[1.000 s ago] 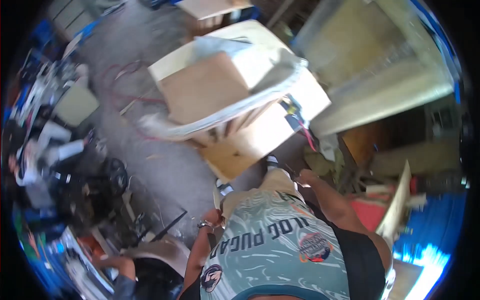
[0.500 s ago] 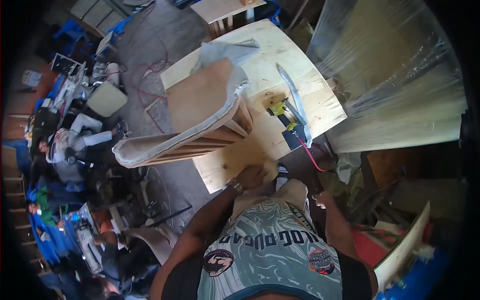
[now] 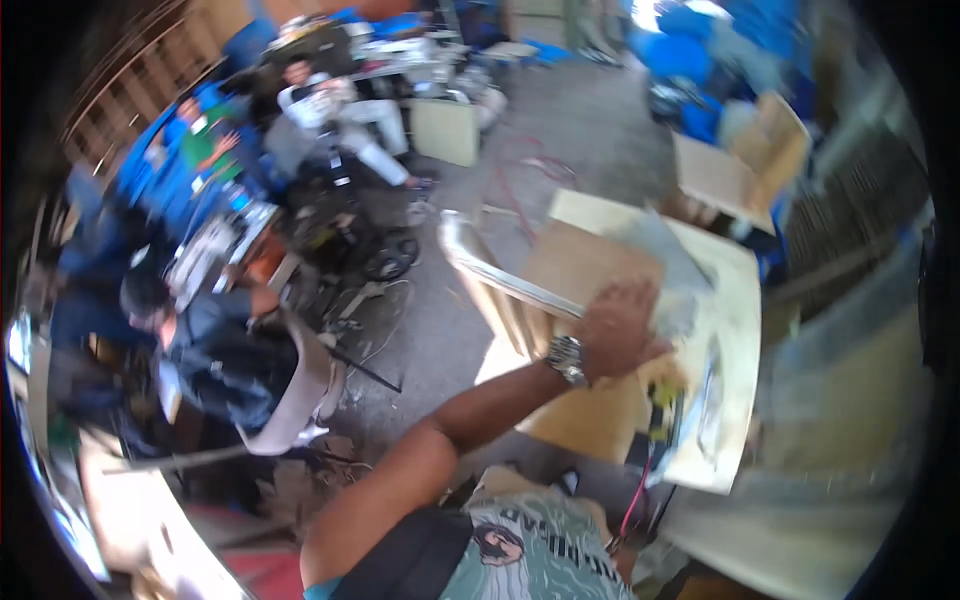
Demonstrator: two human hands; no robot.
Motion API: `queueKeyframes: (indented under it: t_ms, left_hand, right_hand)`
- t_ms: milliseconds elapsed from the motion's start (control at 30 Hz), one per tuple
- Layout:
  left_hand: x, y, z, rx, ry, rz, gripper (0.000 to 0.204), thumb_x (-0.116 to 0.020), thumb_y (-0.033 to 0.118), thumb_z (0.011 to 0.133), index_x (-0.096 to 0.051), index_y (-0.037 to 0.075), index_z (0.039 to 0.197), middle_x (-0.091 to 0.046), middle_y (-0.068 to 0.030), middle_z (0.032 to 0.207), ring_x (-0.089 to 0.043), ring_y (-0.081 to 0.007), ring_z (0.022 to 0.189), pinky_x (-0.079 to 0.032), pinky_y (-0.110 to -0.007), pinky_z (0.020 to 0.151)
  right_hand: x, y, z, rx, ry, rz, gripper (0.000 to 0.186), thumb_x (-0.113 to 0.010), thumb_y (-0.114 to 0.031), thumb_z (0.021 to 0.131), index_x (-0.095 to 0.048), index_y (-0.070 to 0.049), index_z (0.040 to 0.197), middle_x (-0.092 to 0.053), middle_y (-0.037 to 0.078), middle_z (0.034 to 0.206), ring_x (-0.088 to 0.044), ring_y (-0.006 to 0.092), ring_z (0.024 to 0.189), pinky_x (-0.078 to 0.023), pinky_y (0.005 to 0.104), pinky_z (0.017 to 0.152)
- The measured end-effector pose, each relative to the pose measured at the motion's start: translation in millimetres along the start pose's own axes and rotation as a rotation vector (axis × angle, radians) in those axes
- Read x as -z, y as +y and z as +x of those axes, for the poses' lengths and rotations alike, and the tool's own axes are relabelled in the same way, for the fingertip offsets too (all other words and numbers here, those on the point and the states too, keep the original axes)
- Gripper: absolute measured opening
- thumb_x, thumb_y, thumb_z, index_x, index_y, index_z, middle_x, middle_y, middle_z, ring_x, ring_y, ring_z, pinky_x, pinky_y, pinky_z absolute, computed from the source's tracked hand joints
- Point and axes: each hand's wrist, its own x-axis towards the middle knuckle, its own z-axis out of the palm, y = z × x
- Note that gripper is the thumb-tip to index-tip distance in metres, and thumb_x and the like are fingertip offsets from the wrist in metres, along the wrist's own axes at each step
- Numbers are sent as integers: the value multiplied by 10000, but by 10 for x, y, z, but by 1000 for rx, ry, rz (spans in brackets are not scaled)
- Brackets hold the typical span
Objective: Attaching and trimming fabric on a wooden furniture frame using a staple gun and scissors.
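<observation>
My left hand (image 3: 622, 328), a metal watch on its wrist, reaches out over the wooden frame piece, fingers stretched and blurred. It overlaps the near end of the piece; whether it touches is unclear. The frame piece has a brown board panel (image 3: 575, 262), a pale padded edge (image 3: 500, 277) and wooden ribs below. It stands on a pale plywood tabletop (image 3: 735, 330). Beyond my hand a yellow-green and black air tool (image 3: 662, 410) with a red hose (image 3: 634, 500) lies beside a strip of clear plastic (image 3: 708, 405). My right hand does not show.
Grey plastic sheeting (image 3: 668, 250) lies at the table's far side. A wooden chair (image 3: 735, 165) stands beyond it. At left, a person in dark clothes (image 3: 235, 350) sits in a chair; two more people (image 3: 345, 110) sit further back. A plastic-wrapped panel (image 3: 800, 500) is at right.
The view has swung left, so the table now appears further right. My left hand has risen from near my lap to over the frame piece. My right hand has left the picture.
</observation>
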Motion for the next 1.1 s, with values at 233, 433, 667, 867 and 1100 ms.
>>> queueKeyframes:
  t_ms: [233,433,667,867,1100]
  left_hand:
    - [-61,-146,-180,41,-125,-121,575,-584,621,850,-638,50,798,-661,-166,724,-667,-359,720,-497,-463,734]
    - [-222,-196,-154,22,-80,3,578,-575,648,842,-631,76,783,-649,-122,743,-656,-316,752,-487,-430,759]
    - [-80,-111,-135,119,-105,25,503,-607,608,850,-638,106,832,-653,-90,742,-654,-302,745,-476,-418,776]
    - [-92,-21,-26,256,-55,-82,379,-677,480,858,-656,115,957,-696,-57,829,-676,-276,816,-508,-406,773]
    - [-111,36,-27,292,-42,15,379,-686,468,845,-655,101,939,-691,-64,814,-675,-277,811,-507,-416,762]
  right_hand:
    - [-1209,-1110,458,96,38,-367,238,-615,-260,946,-548,-64,1063,-655,131,809,-621,241,546,-482,388,428]
    - [-870,-1417,608,150,221,-547,242,-616,-250,945,-536,-58,1070,-659,138,828,-629,253,557,-497,403,441]
    - [227,-1748,1160,180,451,-737,249,-618,-238,944,-523,-51,1078,-664,147,849,-639,266,570,-515,421,457]
    - [712,-1666,1961,375,22,-1846,372,-702,-258,866,-595,7,1103,-689,207,993,-688,313,939,-552,365,812]
    - [-511,-3801,838,1025,277,-768,391,-449,-237,1038,-602,69,1230,-608,260,1259,-582,383,1160,-443,417,1000]
